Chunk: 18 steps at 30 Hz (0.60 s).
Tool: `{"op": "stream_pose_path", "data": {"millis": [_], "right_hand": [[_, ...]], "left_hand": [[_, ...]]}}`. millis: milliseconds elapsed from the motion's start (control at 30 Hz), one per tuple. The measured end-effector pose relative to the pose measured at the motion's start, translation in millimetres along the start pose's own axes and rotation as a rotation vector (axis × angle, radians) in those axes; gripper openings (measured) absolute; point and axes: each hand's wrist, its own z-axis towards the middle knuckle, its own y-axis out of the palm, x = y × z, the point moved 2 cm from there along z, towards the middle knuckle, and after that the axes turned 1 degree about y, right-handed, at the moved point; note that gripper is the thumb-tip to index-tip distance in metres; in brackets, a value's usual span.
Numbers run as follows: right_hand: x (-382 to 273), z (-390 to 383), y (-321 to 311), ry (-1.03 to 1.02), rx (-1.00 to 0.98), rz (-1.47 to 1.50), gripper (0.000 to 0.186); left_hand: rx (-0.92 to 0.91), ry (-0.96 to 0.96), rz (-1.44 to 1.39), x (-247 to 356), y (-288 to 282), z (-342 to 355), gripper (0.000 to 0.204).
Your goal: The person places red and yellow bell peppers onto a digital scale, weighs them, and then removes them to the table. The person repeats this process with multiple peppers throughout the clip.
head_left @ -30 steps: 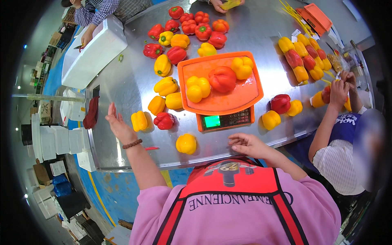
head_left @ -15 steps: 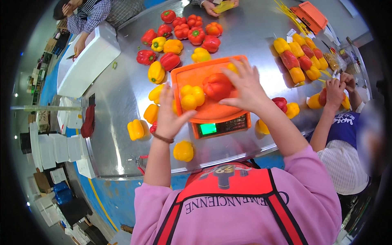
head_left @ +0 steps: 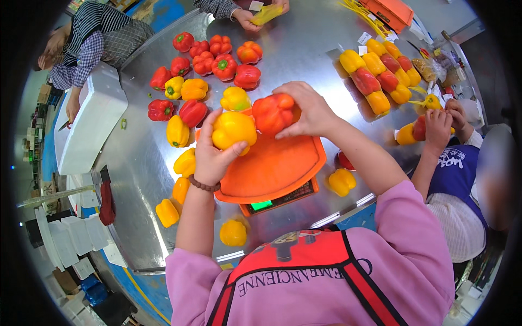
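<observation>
My left hand (head_left: 211, 158) is wrapped round a yellow bell pepper (head_left: 234, 130) above the far left part of an orange weighing tray (head_left: 272, 171). Right beside it, my right hand (head_left: 309, 111) grips a red bell pepper (head_left: 270, 115) by its right side. The two peppers touch or nearly touch. A bit of yellow-orange shows behind the red one near my right fingers; I cannot make out what it belongs to. The tray sits on a scale whose lit green display (head_left: 261, 205) peeks out under the near rim. Just beyond my hands lies another yellow pepper (head_left: 235, 99).
Loose red peppers (head_left: 223, 67) cluster at the far side, with yellow ones (head_left: 167, 212) down the left. Wrapped rows of peppers (head_left: 375, 76) lie on the right. A white foam box (head_left: 92, 119) stands far left by a person with scissors. Other people's hands (head_left: 441, 122) work at right and far side.
My hands were spread, with the peppers in the tray between them. They have closed on the yellow and red peppers and raised them toward the far left rim. The view has shifted.
</observation>
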Motion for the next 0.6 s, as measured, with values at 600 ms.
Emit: {"op": "stream_pose_path", "data": {"millis": [600], "right_hand": [[231.5,35.4,-33.0,0.591,0.157,-0.635,0.078]], "left_hand": [[-0.155,0.11,0.389,-47.4,87.8,163.3,0.077]]}}
